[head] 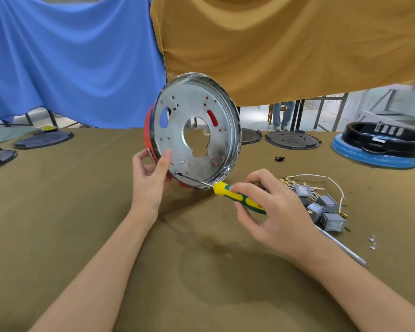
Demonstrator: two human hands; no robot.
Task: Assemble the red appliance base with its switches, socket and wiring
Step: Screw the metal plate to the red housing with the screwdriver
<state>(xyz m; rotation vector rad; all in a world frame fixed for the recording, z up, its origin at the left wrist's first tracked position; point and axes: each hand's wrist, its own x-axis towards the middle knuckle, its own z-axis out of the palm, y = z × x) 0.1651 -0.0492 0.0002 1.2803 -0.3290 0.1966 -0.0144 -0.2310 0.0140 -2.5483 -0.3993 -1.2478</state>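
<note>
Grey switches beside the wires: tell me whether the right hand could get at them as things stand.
Probably yes, but not freely: the grey switches lie uncovered on the table just beyond the right hand, yet that hand grips the screwdriver and would need to put it down first.

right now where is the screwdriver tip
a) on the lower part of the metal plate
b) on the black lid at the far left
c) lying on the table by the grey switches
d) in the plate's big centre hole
a: the right hand holds the screwdriver with its shaft reaching the lower part of the plate, which the left hand steadies on edge.
</note>
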